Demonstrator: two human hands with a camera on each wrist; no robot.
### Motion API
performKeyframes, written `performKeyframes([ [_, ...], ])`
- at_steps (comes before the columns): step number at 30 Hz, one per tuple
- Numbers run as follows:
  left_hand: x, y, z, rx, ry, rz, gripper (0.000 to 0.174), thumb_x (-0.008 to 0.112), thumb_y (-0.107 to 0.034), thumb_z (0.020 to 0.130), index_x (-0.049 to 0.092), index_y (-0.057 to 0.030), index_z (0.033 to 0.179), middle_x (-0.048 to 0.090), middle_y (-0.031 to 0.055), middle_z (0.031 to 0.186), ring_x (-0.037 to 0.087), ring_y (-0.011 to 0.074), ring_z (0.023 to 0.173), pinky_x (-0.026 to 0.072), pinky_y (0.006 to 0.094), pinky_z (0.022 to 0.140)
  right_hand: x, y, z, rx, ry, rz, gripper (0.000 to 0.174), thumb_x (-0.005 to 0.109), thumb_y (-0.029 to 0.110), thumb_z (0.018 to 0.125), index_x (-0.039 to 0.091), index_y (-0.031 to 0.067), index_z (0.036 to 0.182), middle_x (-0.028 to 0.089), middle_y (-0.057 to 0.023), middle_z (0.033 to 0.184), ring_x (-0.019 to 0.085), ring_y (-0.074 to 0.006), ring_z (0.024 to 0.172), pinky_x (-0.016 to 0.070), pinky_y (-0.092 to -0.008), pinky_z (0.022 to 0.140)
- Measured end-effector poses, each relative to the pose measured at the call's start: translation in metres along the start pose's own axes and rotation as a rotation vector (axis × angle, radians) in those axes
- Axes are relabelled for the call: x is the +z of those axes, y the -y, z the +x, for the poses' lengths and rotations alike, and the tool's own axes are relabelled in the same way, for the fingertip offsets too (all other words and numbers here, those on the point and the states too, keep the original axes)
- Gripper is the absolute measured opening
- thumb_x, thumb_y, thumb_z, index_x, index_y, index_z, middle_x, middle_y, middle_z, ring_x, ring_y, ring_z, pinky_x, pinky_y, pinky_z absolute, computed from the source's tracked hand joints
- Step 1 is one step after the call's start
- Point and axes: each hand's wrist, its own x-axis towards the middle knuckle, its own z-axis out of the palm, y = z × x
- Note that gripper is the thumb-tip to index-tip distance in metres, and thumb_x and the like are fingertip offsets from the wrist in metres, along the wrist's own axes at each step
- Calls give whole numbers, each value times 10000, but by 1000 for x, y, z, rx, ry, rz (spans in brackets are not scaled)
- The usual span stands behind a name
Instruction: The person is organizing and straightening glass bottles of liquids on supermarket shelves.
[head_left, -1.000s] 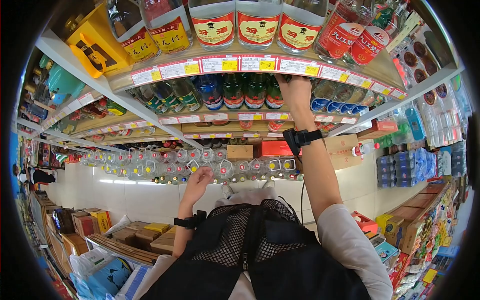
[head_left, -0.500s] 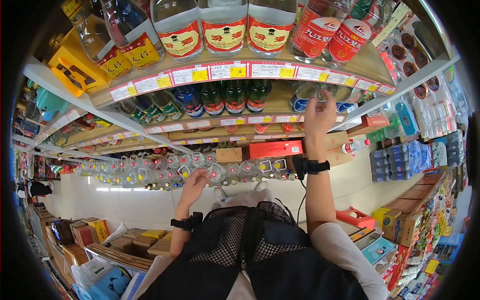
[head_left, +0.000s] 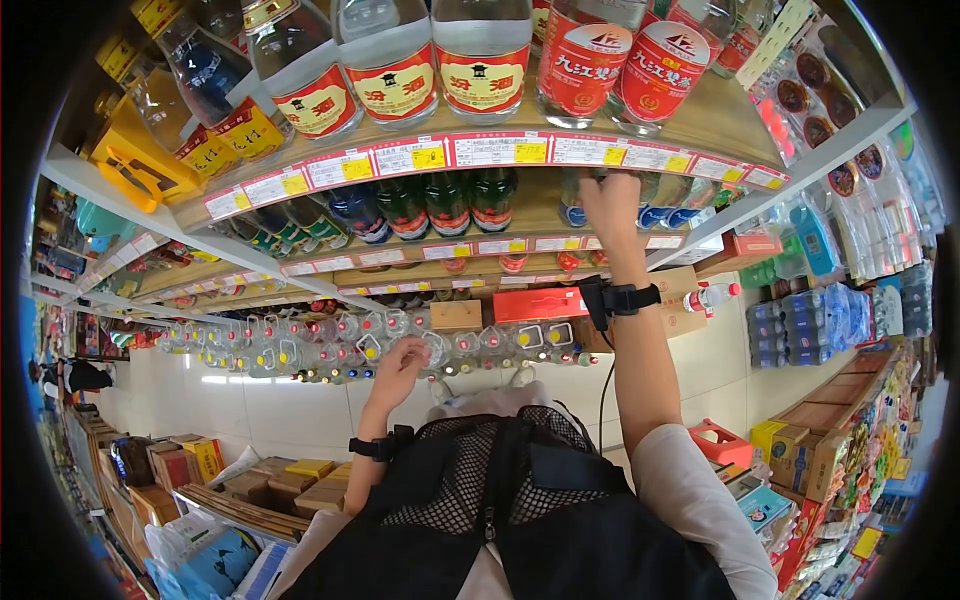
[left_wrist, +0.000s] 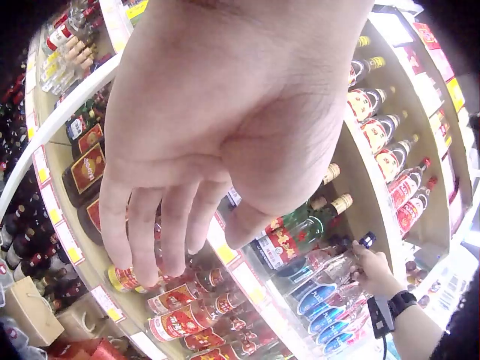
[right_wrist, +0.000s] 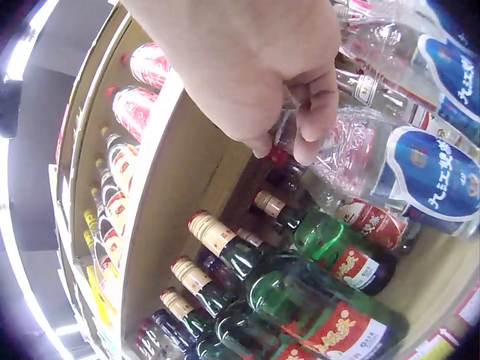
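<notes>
While the left hand [head_left: 400, 362] hangs slack and empty by the low-shelf jugs [head_left: 330, 340], the right hand [head_left: 610, 205] is up inside the second shelf [head_left: 520, 244], fingers clenched round the neck of a clear blue-label bottle [right_wrist: 360, 150] standing there beside green bottles [head_left: 450, 200], red-label bottles [head_left: 480, 75] above

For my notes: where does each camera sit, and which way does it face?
Head: on the head, facing the shelves; left hand, right hand, vest show.
Left wrist: on that wrist, facing shelves past the left hand.
Right wrist: on that wrist, facing the right hand gripping a clear bottle.
All three show the right hand.
</notes>
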Motion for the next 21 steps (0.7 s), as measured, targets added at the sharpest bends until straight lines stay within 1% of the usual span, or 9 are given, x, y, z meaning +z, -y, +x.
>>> performKeyframes([
  [4,6,-2,-2,-3,-32,12,230,571,-105,933,584,17,1127,662,66,960,655,142,861,510,274,779,3,13,-7,-74,107,-81,291,709,243,816,658,-43,844,614,-259,678,613,-444,678,493,-513,641],
  [6,7,-4,-4,-36,-5,25,247,570,-117,965,573,25,1168,662,110,1038,653,175,965,538,306,849,3,20,-12,-311,-80,-95,281,712,237,841,650,-30,907,638,-194,702,595,-311,514,472,-417,514],
  [10,16,-7,-4,14,-42,51,227,555,-80,923,585,18,1126,663,76,968,657,152,863,513,281,781,-10,30,-32,-271,-12,-37,284,732,208,839,626,-6,994,626,-177,766,592,-280,546,474,-370,520],
  [12,19,-8,-5,-34,-50,62,224,556,-75,922,585,16,1124,660,70,972,652,145,876,513,278,782,-17,31,-46,-257,23,95,269,737,140,838,608,5,1033,619,-148,767,589,-234,539,463,-322,517],
  [13,21,-4,-6,-26,-50,60,224,556,-75,922,585,16,1124,660,70,972,652,145,876,513,278,782,-23,28,-52,-278,51,79,267,729,101,846,607,10,1066,639,-118,801,607,-158,581,472,-279,531],
  [14,24,0,-5,-14,-51,1,224,560,-77,921,586,15,1123,658,62,958,651,140,869,512,274,779,-31,27,-57,-289,44,74,267,729,101,846,607,10,1066,639,-118,801,607,-158,581,472,-279,531],
  [16,30,1,0,8,-53,-70,223,565,-79,920,587,13,1122,657,53,945,650,134,862,510,270,776,-54,33,-67,-261,-9,195,333,742,111,816,569,27,1088,673,-136,1064,681,-311,802,557,-359,684],
  [18,33,-3,-1,25,-57,-20,226,574,-90,921,587,9,1123,650,42,920,644,126,846,506,262,760,-92,45,-72,-213,-21,269,336,740,78,818,570,10,1100,671,-148,1099,692,-270,808,557,-345,704],
  [21,40,-15,1,-24,-54,2,230,579,-92,918,586,5,1127,644,35,923,636,118,839,500,250,737,-153,80,-56,-430,-394,436,292,648,133,880,575,-57,1089,669,-196,1018,681,-249,775,567,-355,701],
])
